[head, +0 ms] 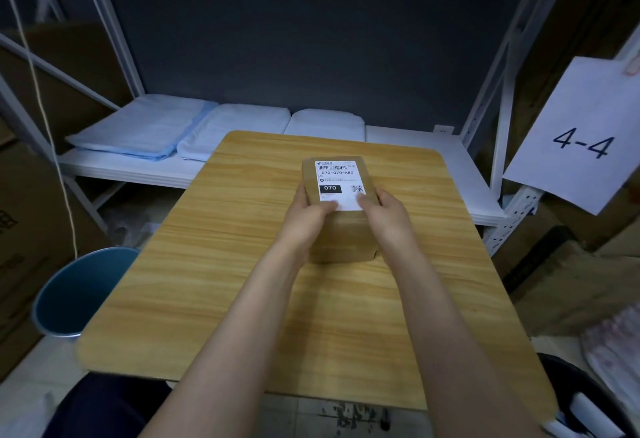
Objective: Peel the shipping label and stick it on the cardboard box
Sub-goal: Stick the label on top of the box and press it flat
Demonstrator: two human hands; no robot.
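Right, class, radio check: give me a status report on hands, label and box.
Left hand and right hand both grip the cardboard box, thumbs pressing the label's near edge. Shipping label lies flat on top. Nothing in the way on the table.

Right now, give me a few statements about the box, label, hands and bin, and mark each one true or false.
1. The label lies on top of the box. True.
2. Only the left hand touches the box. False: the right hand holds it too, both thumbs on the label's near edge.
3. The box rests on the table. True.
4. The bin stands to the right of the table. False: it stands on the left.
5. The label reads 4-4. False: that is the sheet on the shelf; the label shows 070.
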